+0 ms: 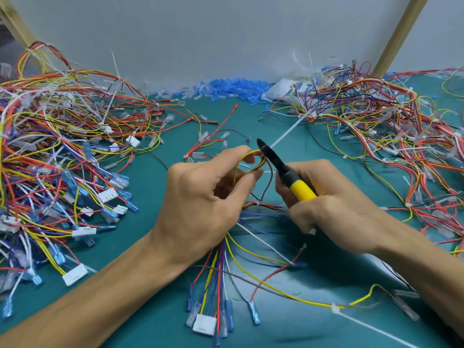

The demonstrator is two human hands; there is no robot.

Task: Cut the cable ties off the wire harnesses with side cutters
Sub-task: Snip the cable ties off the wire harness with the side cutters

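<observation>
Cable tie [262,155] cinched round the looped wire harness [251,151], right at the fingertips of the left hand [200,197]; loop pinched there between thumb and forefinger; right hand [326,197] wrapped round the yellow handles of the side cutters [281,169], jaws at the tie, gap between them too small to tell; tie's long tail pointing away beyond both hands. Likely light, floppy wires, springy when looped; thin, stiff nylon tie; best gripped close beside the tie, with insulation clear of the blades.
</observation>
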